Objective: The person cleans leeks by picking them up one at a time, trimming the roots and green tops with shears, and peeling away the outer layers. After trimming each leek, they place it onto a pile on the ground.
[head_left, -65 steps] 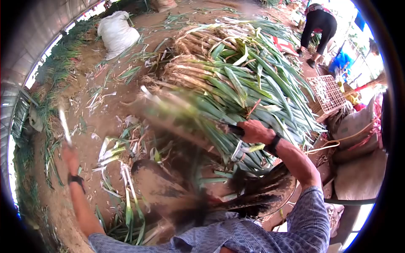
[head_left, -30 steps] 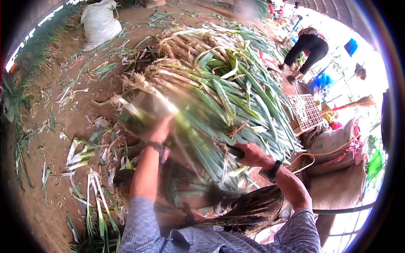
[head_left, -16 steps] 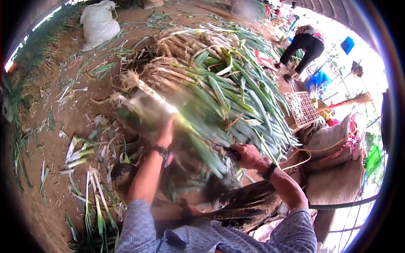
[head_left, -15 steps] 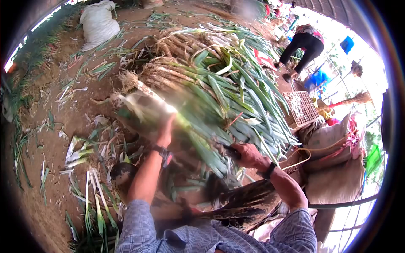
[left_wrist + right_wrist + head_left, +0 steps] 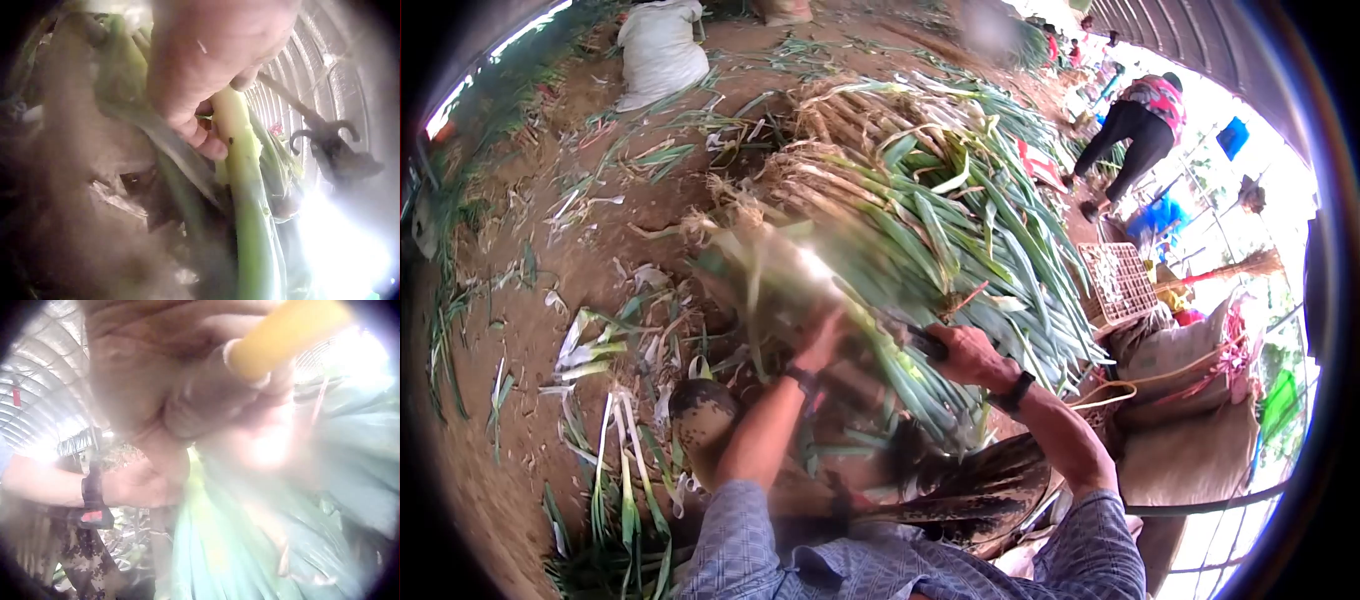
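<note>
My left hand point(image 5: 822, 335) grips a leek point(image 5: 247, 206) by its pale stalk, fingers curled round it in the left wrist view. Roots of the blurred leeks in front of me point to the upper left, and their green leaves point(image 5: 905, 375) run down to the right. Close beside the left hand, my right hand point(image 5: 968, 355) is wrapped round the dark handle point(image 5: 927, 343) of a tool. A yellow rod-like end point(image 5: 284, 340) sticks out of that fist in the right wrist view. The tool's working end is blurred among the leaves.
A large pile of leeks point(image 5: 1010, 260) lies just beyond my hands. Loose leeks point(image 5: 628, 480) and trimmings litter the dirt floor at left. A white sack point(image 5: 662, 55), a plastic crate point(image 5: 1116, 278) and stuffed sacks point(image 5: 1175, 370) stand around. Another person point(image 5: 1135, 130) bends at the back right.
My left hand has come from the far left, where it held a thin white thing, to the leeks, then slid down towards the right hand. The right hand has shifted slightly left with the tool.
</note>
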{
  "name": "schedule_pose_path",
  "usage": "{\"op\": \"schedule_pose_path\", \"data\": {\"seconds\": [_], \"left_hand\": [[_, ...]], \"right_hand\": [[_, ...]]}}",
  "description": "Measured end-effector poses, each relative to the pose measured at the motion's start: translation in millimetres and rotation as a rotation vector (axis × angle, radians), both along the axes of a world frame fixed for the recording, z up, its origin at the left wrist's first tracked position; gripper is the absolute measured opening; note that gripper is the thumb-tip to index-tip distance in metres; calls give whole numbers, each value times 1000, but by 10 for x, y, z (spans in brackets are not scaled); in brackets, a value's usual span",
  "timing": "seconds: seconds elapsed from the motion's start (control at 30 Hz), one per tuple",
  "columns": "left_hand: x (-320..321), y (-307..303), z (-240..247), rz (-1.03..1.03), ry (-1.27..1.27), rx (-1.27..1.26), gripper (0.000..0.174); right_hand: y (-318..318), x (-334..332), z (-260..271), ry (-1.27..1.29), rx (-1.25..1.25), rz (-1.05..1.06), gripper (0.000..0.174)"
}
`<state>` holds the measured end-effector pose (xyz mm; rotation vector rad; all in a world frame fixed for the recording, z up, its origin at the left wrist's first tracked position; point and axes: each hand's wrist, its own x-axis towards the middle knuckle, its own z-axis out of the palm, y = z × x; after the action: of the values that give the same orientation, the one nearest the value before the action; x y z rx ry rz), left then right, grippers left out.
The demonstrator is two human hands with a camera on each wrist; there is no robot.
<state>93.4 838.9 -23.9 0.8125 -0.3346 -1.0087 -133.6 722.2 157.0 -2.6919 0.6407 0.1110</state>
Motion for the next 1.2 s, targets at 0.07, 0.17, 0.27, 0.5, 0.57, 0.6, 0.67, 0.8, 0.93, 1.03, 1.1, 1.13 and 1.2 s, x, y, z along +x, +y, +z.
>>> {"op": "schedule_pose_path", "data": {"seconds": [0.07,0.17,0.27,0.5,0.57,0.6,0.67,0.8,0.93,1.03,1.1,1.13,1.2], "left_hand": [[4,-5,-141,6,-15,-21,43],[74,-109,-646,70,-392,-1,35],[159,-160,-798,45,-517,-6,37],[2,-61,-189,77,-30,134,38],[-27,-21,-114,99,-102,141,41],[-36,-3,-79,108,-137,145,43],[-3,-32,-101,58,-49,198,46],[-3,10,110,37,48,236,47],[0,-70,-114,131,-58,299,48],[7,-88,-138,147,-102,460,42],[152,-12,-103,3,-185,569,38],[146,-29,-287,104,-365,452,36],[129,-92,-611,242,-500,294,35]], "right_hand": [[-1,139,-29,3,-7,14,35],[11,368,-23,3,-24,84,30],[26,594,13,13,-30,55,26],[25,1034,-1,-24,-60,143,25],[33,1112,-16,-48,-66,161,26],[29,1126,-16,-42,-61,156,26],[88,1176,98,-29,-59,150,26],[120,1212,107,-19,-105,214,26],[153,1207,178,-2,-77,164,25],[164,1047,294,43,-50,183,26],[155,870,412,76,-35,187,27],[168,762,492,97,-25,183,28],[99,524,482,152,-23,160,30]]}}
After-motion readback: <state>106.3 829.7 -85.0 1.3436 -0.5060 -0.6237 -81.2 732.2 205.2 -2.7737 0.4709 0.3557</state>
